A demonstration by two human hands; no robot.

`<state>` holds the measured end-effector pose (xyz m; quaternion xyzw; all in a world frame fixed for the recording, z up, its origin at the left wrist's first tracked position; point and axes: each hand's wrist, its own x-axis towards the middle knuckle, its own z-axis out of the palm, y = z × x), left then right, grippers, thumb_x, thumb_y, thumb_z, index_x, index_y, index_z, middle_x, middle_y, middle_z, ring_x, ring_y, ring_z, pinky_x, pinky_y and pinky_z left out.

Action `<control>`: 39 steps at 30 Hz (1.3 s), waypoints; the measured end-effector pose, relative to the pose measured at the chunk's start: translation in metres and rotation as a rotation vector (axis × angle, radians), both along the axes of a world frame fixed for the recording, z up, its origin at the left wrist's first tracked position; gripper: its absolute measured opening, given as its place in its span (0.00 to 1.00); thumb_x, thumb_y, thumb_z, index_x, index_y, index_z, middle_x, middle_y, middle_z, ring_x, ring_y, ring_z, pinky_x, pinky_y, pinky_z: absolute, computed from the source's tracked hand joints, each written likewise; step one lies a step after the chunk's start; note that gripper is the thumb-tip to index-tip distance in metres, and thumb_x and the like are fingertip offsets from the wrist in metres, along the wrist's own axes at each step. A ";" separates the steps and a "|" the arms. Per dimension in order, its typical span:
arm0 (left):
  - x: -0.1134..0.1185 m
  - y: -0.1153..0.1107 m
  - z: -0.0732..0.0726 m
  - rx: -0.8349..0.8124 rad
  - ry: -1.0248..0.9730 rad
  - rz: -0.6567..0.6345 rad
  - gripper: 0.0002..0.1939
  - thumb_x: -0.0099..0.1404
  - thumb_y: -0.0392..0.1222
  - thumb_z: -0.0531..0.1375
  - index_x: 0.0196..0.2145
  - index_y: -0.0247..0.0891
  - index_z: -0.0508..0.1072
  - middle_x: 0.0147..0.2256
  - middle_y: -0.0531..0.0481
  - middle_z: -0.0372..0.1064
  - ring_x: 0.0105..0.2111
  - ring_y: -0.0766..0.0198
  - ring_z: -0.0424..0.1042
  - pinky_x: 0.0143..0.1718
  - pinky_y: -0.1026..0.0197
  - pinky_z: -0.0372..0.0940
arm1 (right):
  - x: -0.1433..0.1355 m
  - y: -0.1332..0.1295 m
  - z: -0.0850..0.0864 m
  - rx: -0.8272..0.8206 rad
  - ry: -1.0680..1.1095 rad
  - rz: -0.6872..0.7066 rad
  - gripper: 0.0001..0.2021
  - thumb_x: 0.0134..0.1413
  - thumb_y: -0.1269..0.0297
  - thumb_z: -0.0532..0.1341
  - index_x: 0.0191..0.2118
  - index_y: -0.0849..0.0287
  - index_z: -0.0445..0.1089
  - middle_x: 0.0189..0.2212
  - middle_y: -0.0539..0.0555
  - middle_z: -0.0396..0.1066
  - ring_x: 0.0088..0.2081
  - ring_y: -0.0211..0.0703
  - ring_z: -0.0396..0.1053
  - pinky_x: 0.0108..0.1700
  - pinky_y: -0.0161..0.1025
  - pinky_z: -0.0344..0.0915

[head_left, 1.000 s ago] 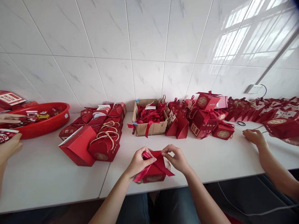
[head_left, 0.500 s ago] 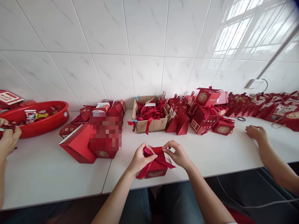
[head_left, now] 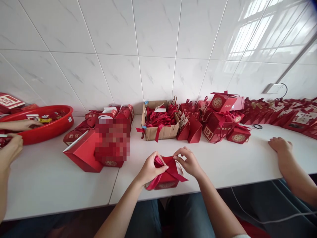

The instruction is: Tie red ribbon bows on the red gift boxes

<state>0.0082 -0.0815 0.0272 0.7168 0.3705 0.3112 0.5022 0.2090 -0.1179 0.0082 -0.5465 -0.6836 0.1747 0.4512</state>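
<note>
A small red gift box [head_left: 166,184] with a gold emblem on its front stands near the table's front edge. Dark red ribbon [head_left: 175,172] crosses its top, with one tail hanging toward the right and another at the left. My left hand [head_left: 153,169] pinches a loop of the ribbon between thumb and fingers at the box's left. At the top right of the box, my right hand [head_left: 186,161] has its thumb and forefinger closed at the ribbon or box edge; what lies between the fingertips is too small to make out.
Behind the box is a cardboard carton [head_left: 162,133] of ribbons. Red boxes [head_left: 218,127] are piled to its right, others [head_left: 84,152] at the left. Another person's hands are at a red basin [head_left: 49,129] of sweets; a hand [head_left: 281,145] rests on the table [head_left: 218,172] at right.
A person's hand now reaches into the red basin at the left. The resting hand at right appears slightly farther right. My own hands have barely moved on the box.
</note>
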 end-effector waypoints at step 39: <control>-0.051 -0.011 -0.077 -0.031 -0.081 0.348 0.16 0.61 0.54 0.57 0.38 0.39 0.72 0.38 0.44 0.73 0.40 0.53 0.72 0.40 0.57 0.67 | 0.014 -0.047 -0.090 -0.074 0.459 -0.382 0.12 0.58 0.59 0.53 0.39 0.59 0.68 0.37 0.60 0.72 0.40 0.48 0.71 0.42 0.45 0.68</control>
